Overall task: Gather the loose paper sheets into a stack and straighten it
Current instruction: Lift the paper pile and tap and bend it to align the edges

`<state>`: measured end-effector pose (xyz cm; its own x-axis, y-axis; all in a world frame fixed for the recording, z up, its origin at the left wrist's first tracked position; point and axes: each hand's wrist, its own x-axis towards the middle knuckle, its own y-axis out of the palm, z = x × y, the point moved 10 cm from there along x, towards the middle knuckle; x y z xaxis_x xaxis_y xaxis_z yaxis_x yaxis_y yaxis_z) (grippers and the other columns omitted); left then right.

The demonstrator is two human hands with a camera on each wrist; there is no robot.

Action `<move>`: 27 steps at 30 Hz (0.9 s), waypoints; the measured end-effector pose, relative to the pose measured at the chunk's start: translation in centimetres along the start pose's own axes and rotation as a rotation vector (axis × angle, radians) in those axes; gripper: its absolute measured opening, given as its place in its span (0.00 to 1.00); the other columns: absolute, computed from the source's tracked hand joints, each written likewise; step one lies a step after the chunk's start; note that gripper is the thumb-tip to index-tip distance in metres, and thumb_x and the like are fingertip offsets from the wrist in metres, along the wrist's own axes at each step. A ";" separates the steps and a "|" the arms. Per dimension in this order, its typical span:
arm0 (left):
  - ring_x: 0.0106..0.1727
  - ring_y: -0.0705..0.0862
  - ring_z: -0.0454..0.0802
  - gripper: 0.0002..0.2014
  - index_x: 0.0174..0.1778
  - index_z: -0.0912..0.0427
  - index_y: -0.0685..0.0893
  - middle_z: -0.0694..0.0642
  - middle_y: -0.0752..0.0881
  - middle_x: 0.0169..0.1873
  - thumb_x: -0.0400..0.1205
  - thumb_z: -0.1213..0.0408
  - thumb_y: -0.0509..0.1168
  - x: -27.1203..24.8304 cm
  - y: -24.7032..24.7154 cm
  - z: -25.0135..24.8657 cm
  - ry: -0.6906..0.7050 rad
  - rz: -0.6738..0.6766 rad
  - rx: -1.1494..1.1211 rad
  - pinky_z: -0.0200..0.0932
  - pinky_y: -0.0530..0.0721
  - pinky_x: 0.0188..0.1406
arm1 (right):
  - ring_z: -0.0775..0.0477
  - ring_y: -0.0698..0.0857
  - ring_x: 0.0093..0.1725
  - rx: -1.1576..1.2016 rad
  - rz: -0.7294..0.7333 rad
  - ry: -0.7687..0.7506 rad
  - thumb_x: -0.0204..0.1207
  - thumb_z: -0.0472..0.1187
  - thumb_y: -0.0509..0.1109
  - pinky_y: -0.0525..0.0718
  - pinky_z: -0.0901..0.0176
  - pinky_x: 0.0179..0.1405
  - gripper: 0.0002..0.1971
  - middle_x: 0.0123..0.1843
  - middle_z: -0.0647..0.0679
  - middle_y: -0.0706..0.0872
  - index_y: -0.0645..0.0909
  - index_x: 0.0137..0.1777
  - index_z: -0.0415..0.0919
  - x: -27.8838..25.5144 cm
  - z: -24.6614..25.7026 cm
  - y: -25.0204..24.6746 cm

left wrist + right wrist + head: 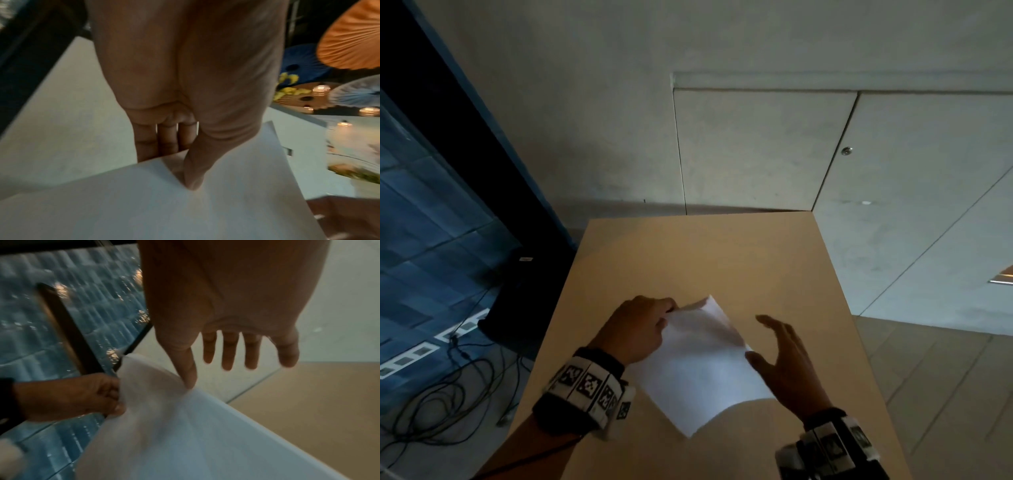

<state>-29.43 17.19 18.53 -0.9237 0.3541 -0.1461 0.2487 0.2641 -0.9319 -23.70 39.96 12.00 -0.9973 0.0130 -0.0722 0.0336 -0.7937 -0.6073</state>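
We read no writing on the paper sheets; left hand pinches their far corner above the tabletop, right hand spread, thumb touching the edge

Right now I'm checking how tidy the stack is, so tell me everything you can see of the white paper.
The white paper is plain, blank and thin, its count of sheets not tellable. It sits angled over the tan table, bowed rather than flat. The left hand pinches its far left edge, thumb on top and fingers beneath. The right hand, fingers spread, touches its right edge with the thumb.
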 end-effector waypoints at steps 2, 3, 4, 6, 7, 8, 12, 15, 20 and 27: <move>0.48 0.85 0.57 0.14 0.57 0.48 0.80 0.57 0.88 0.47 0.79 0.66 0.59 -0.1 -0.1 -2.3 0.067 0.020 0.064 0.53 0.85 0.45 | 0.58 0.78 0.62 0.028 0.107 -0.039 0.75 0.48 0.72 0.77 0.58 0.64 0.24 0.65 0.60 0.79 0.75 0.71 0.51 0.4 1.5 1.6; 0.48 0.85 0.57 0.14 0.57 0.47 0.80 0.56 0.88 0.47 0.79 0.66 0.58 -0.3 -0.3 -3.3 0.096 0.022 0.088 0.53 0.84 0.45 | 0.55 0.83 0.57 0.033 0.126 -0.040 0.77 0.49 0.70 0.82 0.55 0.59 0.18 0.61 0.55 0.85 0.79 0.66 0.49 0.5 1.8 1.9; 0.49 0.85 0.57 0.14 0.58 0.46 0.79 0.55 0.88 0.48 0.79 0.65 0.58 -0.5 -0.5 -4.2 0.121 0.007 0.095 0.53 0.84 0.45 | 0.51 0.86 0.52 0.042 0.116 -0.036 0.78 0.51 0.68 0.85 0.49 0.54 0.14 0.54 0.51 0.89 0.83 0.60 0.46 0.6 1.9 1.8; 0.51 0.85 0.54 0.15 0.60 0.43 0.79 0.50 0.88 0.52 0.80 0.62 0.59 -0.9 -1.5 -4.8 0.142 -0.057 0.050 0.52 0.85 0.47 | 0.48 0.88 0.46 0.098 0.067 -0.025 0.78 0.54 0.66 0.85 0.42 0.49 0.14 0.46 0.48 0.91 0.84 0.52 0.45 0.5 1.5 1.4; 0.52 0.86 0.51 0.14 0.60 0.42 0.79 0.47 0.88 0.53 0.80 0.60 0.59 -1.2 -2.0 -4.5 0.141 -0.081 0.011 0.51 0.85 0.48 | 0.47 0.88 0.46 0.135 0.048 -0.020 0.78 0.55 0.66 0.86 0.41 0.48 0.15 0.45 0.47 0.91 0.84 0.52 0.45 0.3 1.2 1.3; 0.52 0.86 0.49 0.14 0.59 0.41 0.79 0.45 0.88 0.53 0.80 0.59 0.60 -1.5 -2.2 -4.0 0.128 -0.083 -0.020 0.50 0.85 0.48 | 0.46 0.88 0.47 0.171 0.039 -0.015 0.77 0.56 0.66 0.86 0.41 0.48 0.16 0.44 0.46 0.91 0.84 0.51 0.45 0.1 1.0 1.2; 0.50 0.86 0.44 0.11 0.51 0.44 0.85 0.43 0.89 0.47 0.77 0.63 0.66 -2.9 -1.6 1.0 -0.040 -0.066 -0.203 0.48 0.86 0.48 | 0.53 0.89 0.48 0.295 0.002 0.026 0.77 0.55 0.69 0.87 0.49 0.48 0.10 0.45 0.50 0.92 0.87 0.50 0.52 -0.4 -0.4 0.3; 0.49 0.88 0.44 0.11 0.50 0.49 0.86 0.48 0.90 0.45 0.74 0.67 0.74 -4.3 -0.9 4.2 -0.171 -0.183 -0.664 0.39 0.87 0.47 | 0.55 0.90 0.47 0.398 -0.019 0.078 0.77 0.48 0.71 0.88 0.47 0.49 0.04 0.45 0.54 0.93 0.88 0.47 0.55 -0.5 -1.5 -0.2; 0.53 0.89 0.42 0.14 0.53 0.44 0.85 0.43 0.92 0.50 0.77 0.68 0.73 -5.3 4.1 3.5 -0.264 -0.203 -0.990 0.46 0.87 0.54 | 0.40 0.91 0.49 0.529 -0.071 0.120 0.75 0.50 0.72 0.87 0.31 0.53 0.07 0.46 0.44 0.93 0.89 0.47 0.49 -0.7 -1.2 -0.5; 0.50 0.84 0.24 0.11 0.56 0.52 0.85 0.37 0.87 0.48 0.78 0.66 0.71 -7.0 3.8 3.3 -0.262 -0.580 -0.804 0.20 0.81 0.48 | 0.61 0.90 0.49 0.522 -0.201 0.048 0.78 0.43 0.71 0.87 0.65 0.48 0.07 0.48 0.58 0.93 0.87 0.52 0.54 -1.5 -0.2 -1.3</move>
<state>-22.95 12.75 14.91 -0.9745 -0.2015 0.0985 -0.2241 0.8897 -0.3976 -22.19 41.07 12.79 -0.9762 0.2135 -0.0388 -0.2061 -0.9682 -0.1420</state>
